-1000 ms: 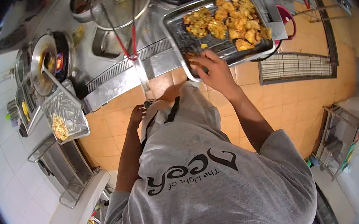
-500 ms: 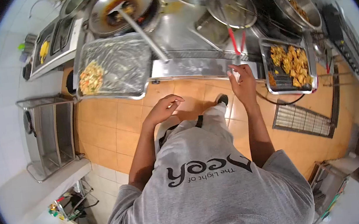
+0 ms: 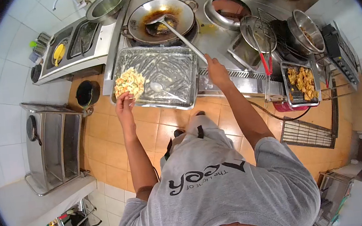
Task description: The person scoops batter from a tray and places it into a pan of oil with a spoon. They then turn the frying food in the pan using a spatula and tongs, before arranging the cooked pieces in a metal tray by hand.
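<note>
A large metal tray (image 3: 116,60) holds a heap of pale chopped food mixture (image 3: 130,79) at its left side, with a spoon (image 3: 157,87) lying beside it. At the heap's near edge, my left hand (image 3: 125,108) has its fingers bunched against the mixture; their tips are partly hidden. Behind the tray, a wok (image 3: 136,25) with brown residue sits on the stove. A long-handled wok spatula (image 3: 184,40) rests in it, its handle leaning over the rim toward me. My right hand (image 3: 217,71) is closed around the handle's end.
A tray of browned food pieces (image 3: 302,83) stands at right, near strainers with red handles (image 3: 266,64) and steel bowls (image 3: 307,31). The sink (image 3: 83,41) is at the left back. A dark pot (image 3: 87,94) and a steel rack (image 3: 54,144) stand left; a hose (image 3: 274,114) hangs low.
My left hand has moved forward and left to the chopped mixture. My right hand has gone left to the spatula handle and closed on it. My view has shifted left.
</note>
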Demonstrator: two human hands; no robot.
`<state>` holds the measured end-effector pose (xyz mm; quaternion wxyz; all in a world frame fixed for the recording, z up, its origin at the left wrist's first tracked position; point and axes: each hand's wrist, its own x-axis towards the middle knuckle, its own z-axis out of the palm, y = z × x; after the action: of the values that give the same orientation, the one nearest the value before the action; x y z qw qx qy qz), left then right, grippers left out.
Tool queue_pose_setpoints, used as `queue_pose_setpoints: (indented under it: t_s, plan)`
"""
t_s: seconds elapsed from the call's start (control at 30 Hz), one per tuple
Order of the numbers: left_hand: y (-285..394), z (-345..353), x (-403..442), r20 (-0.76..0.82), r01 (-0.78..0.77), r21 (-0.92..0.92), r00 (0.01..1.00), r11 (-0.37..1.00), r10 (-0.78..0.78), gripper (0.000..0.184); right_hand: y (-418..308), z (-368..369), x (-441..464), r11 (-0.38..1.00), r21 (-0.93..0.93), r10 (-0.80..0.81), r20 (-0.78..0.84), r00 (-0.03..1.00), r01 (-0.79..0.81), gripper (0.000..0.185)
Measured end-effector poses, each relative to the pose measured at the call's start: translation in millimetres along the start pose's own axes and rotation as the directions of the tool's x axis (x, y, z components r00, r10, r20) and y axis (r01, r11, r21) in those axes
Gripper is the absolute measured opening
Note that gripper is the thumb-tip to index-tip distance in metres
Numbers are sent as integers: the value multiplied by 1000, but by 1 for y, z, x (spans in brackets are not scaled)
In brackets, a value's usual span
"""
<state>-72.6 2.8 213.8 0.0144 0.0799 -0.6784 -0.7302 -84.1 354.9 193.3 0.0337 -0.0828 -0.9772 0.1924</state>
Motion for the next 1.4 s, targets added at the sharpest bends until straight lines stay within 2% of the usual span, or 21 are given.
queue_pose_setpoints:
  t_s: [0.13,0.17,0.2,0.23,0.3,0.37,0.43,0.5,0.57,0.63,0.67,0.7,0.77,0.87,0.93,0.97,1.1,1.17,1.27,1.33,1.4]
  plan:
    - [-4,-23,27,-43,16,3,999,1000,-16,19,22,-2,18,997,51,-60,31,998,58,56]
    - [-1,-29,33,-51,17,15,999,1000,-16,19,32,-13,20,978,140,-157,-8,987,157,56]
    - [2,-36,41,-56,11,31,998,999,-9,19,36,-28,24,982,89,-164,-8,986,165,58]
    - [2,-44,50,-67,-7,56,998,998,11,19,35,-55,29,981,138,-146,70,987,136,57]
    - [4,-57,72,-153,-21,102,988,995,37,21,28,-98,39,998,4,-60,139,988,60,54]
    - [-12,-75,96,-225,-57,82,972,995,74,20,13,-144,49,1000,-19,12,236,972,-8,50]
    - [-32,-91,131,-251,-104,118,959,988,131,21,9,-181,67,987,-150,-6,301,954,53,51]
    - [-41,-88,155,-281,-129,148,945,981,167,22,-11,-218,80,981,-187,1,312,950,60,48]
    - [-72,-104,183,-233,-185,148,948,972,216,23,-14,-234,93,938,-177,-250,247,936,297,46]
    - [-84,-102,209,-224,-272,128,929,954,295,27,-40,-262,103,964,-173,-142,303,942,201,44]
    - [-86,-102,217,-202,-285,138,930,949,308,29,-73,-279,108,984,-177,99,395,913,-30,43]
    - [-89,-105,224,-173,-295,151,932,943,320,30,-98,-289,111,945,-195,326,481,814,-264,42]
    - [-96,-107,236,-128,-360,205,912,910,389,34,-122,-298,112,926,-231,377,510,773,-299,40]
    - [-75,-95,231,-14,-379,374,910,846,414,34,-138,-298,122,891,-284,454,554,697,-355,40]
    - [-76,-96,230,-16,-408,335,899,849,438,35,-151,-295,121,867,-272,493,583,646,-417,40]
    - [-78,-96,231,-21,-429,323,888,844,459,35,-151,-293,124,839,-174,498,629,597,-516,40]
    - [-85,-103,240,22,-509,322,847,798,532,35,-154,-285,135,764,-71,489,712,503,-642,39]
    - [-87,-106,238,32,-471,291,875,833,483,35,-148,-279,136,709,26,448,756,478,-705,39]
    - [-87,-105,239,39,-478,258,873,840,485,36,-134,-264,133,717,175,365,730,578,-675,36]
    - [-71,-99,233,42,-510,283,853,812,521,36,-138,-268,132,701,227,331,737,590,-676,36]
    - [-78,-103,234,32,-479,281,871,832,490,37,-146,-270,132,689,268,304,737,604,-673,36]
